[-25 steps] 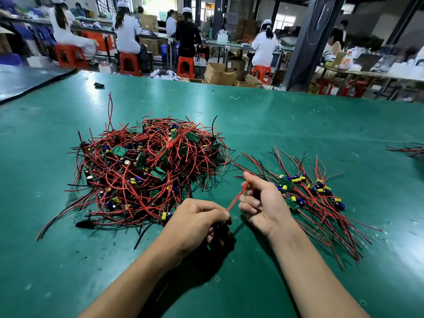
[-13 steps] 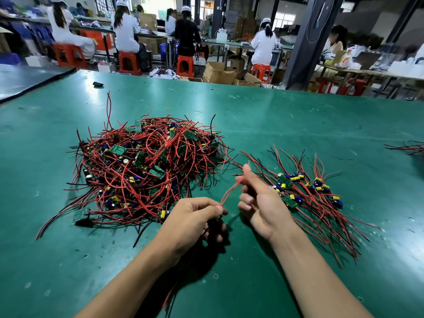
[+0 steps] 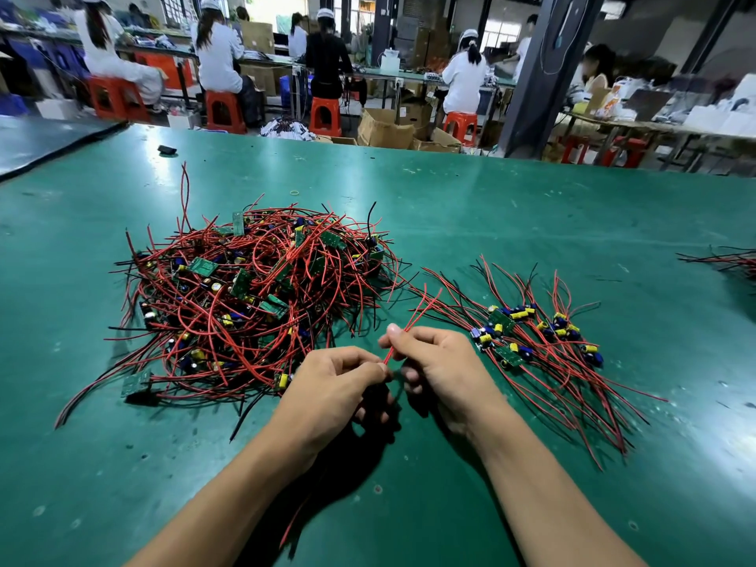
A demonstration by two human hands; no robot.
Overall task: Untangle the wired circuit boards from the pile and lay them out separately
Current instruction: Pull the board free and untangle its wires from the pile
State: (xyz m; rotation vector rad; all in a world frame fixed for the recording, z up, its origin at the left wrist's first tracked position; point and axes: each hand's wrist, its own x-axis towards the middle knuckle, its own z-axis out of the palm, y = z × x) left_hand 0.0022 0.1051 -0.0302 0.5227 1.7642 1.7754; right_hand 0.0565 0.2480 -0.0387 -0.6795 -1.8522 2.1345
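Head view: left hand (image 3: 331,386) and right hand (image 3: 446,370) grip red wire (image 3: 421,311), slanting away rightward

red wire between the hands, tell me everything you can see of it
The red wire is thin and flexible, with plastic-looking insulation. The left hand pinches its lower part, the right hand pinches it higher, and it slants up-right to a free end above the green table. Any board on it is hidden.

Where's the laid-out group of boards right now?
Head view: the laid-out boards lie on the table right of centre, just right of the right hand; the pile sits further left.
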